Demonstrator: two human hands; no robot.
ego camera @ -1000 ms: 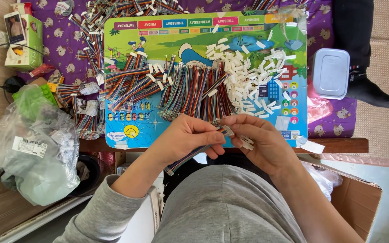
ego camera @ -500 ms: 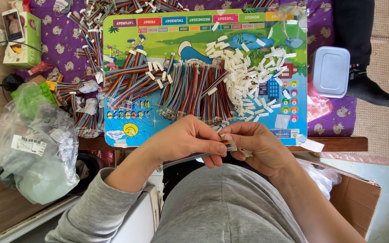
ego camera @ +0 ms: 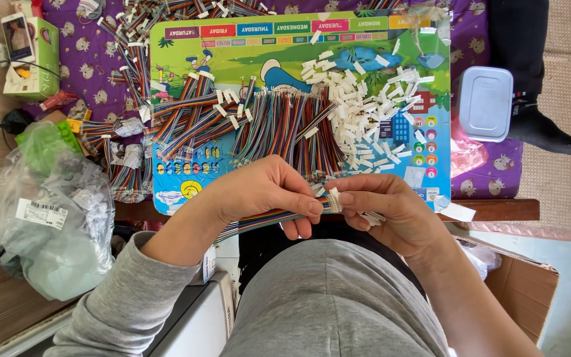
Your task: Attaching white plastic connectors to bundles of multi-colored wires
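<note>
My left hand pinches a flat rainbow ribbon cable near its end, the cable trailing down-left under my palm. My right hand grips a small white plastic connector at the cable's tip, with several more white connectors tucked in its palm. Both hands meet just in front of the near edge of a colourful picture board. On the board lie a pile of multicoloured ribbon cables and a heap of loose white connectors.
More cable bundles spill over the purple patterned cloth at left. A crumpled clear plastic bag sits far left, a phone on a green box top left. A grey lidded container and another person's dark-socked foot are right; a cardboard box lower right.
My hands have drawn closer together and shifted slightly right. The cable end now meets the white connector between my fingertips.
</note>
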